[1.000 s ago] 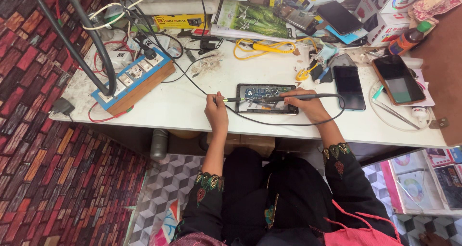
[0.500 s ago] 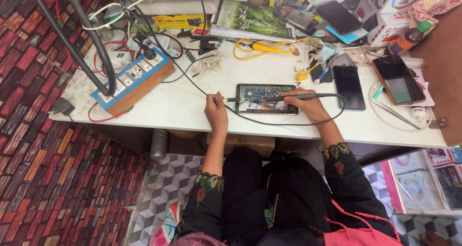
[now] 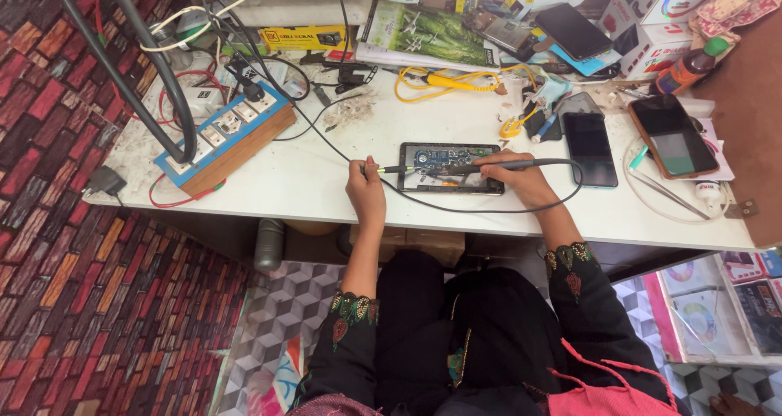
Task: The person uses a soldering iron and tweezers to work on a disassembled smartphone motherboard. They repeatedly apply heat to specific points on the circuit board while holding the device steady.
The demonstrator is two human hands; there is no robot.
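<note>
White worktable (image 3: 269, 184) against a brick-patterned wall carries an opened phone (image 3: 450, 168) lying flat, long axis left to right, between the hands. The left hand (image 3: 366, 194) pinches a thin probe (image 3: 393, 170) at its left end; the right hand (image 3: 521, 180) grips a corded soldering iron (image 3: 489, 166), tip apparently over the board.

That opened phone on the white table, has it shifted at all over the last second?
No. The opened phone lies in the same spot, the same gap from the dark phone to its right, with the right hand resting on it.
</note>
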